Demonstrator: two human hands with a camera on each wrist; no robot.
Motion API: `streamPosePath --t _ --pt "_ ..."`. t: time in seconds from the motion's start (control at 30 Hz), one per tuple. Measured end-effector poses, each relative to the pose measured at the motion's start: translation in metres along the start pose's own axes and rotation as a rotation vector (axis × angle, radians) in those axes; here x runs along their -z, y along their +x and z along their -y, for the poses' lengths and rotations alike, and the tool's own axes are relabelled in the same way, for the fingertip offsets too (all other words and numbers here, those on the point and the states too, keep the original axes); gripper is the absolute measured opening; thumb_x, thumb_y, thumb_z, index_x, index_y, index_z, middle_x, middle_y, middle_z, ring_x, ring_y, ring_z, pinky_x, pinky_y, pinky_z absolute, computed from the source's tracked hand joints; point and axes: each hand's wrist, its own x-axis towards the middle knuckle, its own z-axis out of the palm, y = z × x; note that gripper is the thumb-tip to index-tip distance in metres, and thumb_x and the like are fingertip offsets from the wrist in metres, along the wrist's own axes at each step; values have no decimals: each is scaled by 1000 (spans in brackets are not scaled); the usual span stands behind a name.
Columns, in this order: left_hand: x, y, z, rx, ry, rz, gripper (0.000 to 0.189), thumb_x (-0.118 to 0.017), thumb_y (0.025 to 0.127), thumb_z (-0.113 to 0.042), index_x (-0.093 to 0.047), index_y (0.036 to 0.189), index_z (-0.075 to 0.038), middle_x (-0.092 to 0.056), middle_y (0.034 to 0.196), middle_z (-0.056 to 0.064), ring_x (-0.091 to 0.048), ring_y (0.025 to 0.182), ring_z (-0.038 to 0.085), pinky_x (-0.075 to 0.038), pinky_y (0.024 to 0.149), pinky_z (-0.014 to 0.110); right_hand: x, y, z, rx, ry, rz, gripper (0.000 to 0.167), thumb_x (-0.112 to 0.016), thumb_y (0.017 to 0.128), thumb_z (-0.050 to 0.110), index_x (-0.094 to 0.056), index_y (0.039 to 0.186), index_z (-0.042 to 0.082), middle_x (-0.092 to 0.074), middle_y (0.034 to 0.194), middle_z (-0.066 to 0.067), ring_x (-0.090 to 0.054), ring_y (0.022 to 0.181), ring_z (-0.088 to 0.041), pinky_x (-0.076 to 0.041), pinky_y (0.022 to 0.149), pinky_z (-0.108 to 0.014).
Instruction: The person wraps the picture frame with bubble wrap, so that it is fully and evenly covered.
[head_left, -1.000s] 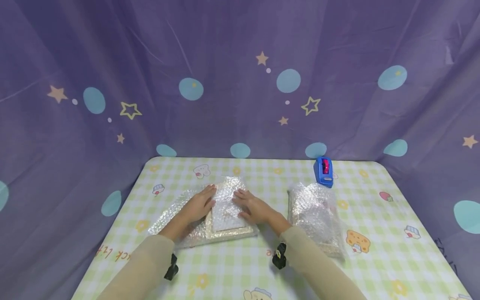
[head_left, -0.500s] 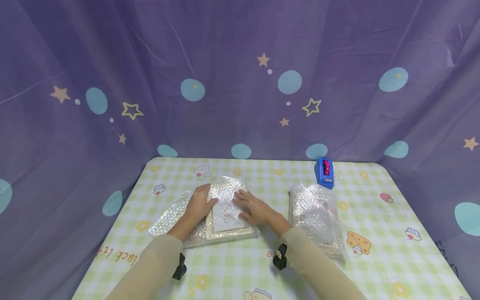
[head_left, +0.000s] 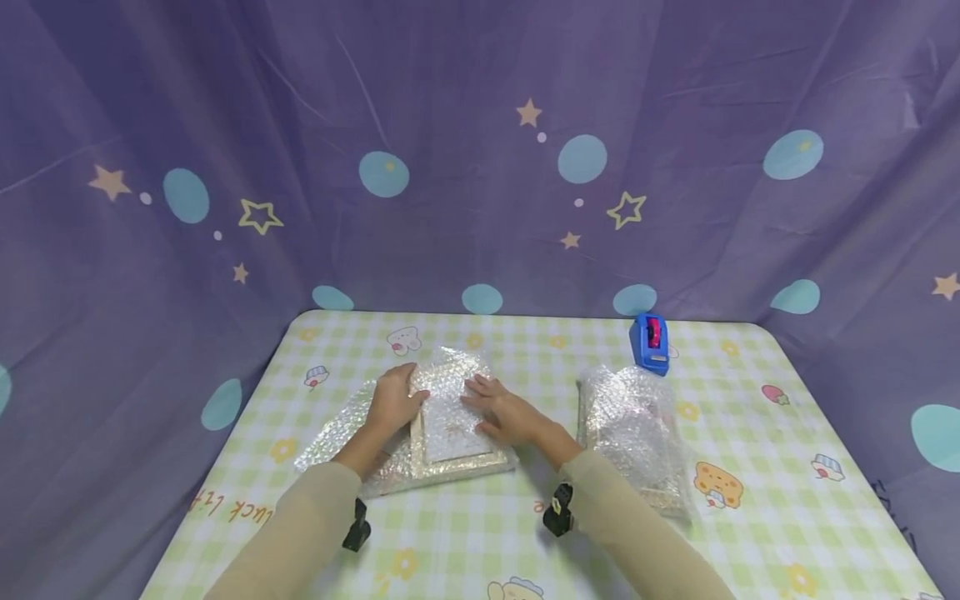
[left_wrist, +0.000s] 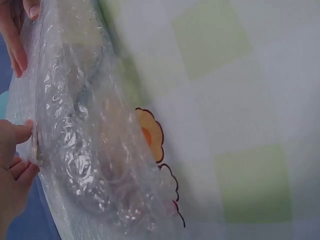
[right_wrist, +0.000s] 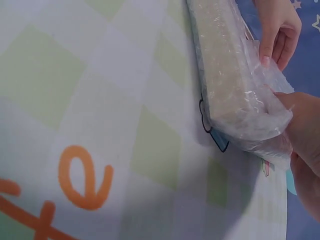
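Note:
A flat, pale-framed rectangular piece [head_left: 459,462], which looks like a picture frame, lies in bubble wrap [head_left: 341,433] on the table. Part of the clear sheet spreads out to its left. My left hand [head_left: 392,404] is at the frame's left side, and in the left wrist view that hand [left_wrist: 17,170] pinches the edge of the bubble wrap [left_wrist: 75,160] between thumb and fingers. Across the top of the bundle, my right hand [head_left: 510,417] rests with its fingers spread. From the right wrist view, the wrap [right_wrist: 260,120] bunches loosely at the frame's corner beside the right hand [right_wrist: 305,135].
A second bubble-wrapped flat bundle [head_left: 633,433] lies to the right of my right hand. Behind it stands a blue tape dispenser [head_left: 650,346] with a red core. The checked tablecloth [head_left: 450,550] ends at a purple curtain [head_left: 480,167].
My left hand has shifted from lying over the wrap with straight fingers to pinching its edge at the frame's left side. The right hand has stayed almost in place.

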Motion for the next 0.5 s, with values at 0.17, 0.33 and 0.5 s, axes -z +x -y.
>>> streamPosePath --t 0.17,0.33,0.5 --pt "3 2 -3 5 -34 13 61 -73 82 -15 -49 134 7 -53 136 29 -50 128 44 -41 111 48 1 2 -1 -2 7 5 53 -66 89 16 -50 138 4 -34 152 -23 -26 145 -43 -21 118 -60" --pt "4 2 -1 -21 -72 25 60 -71 82 -12 -48 134 7 -52 135 30 -51 127 44 -43 109 49 3 2 0 3 16 3 51 -67 87 13 -52 136 3 -37 151 -25 -27 144 -44 -22 116 -63" --pt "10 -6 11 -19 -123 71 62 -70 84 -13 -45 138 4 -50 141 26 -49 130 43 -42 109 49 3 3 3 5 12 47 50 -65 90 15 -52 137 3 -37 151 -24 -27 145 -44 -21 117 -62"
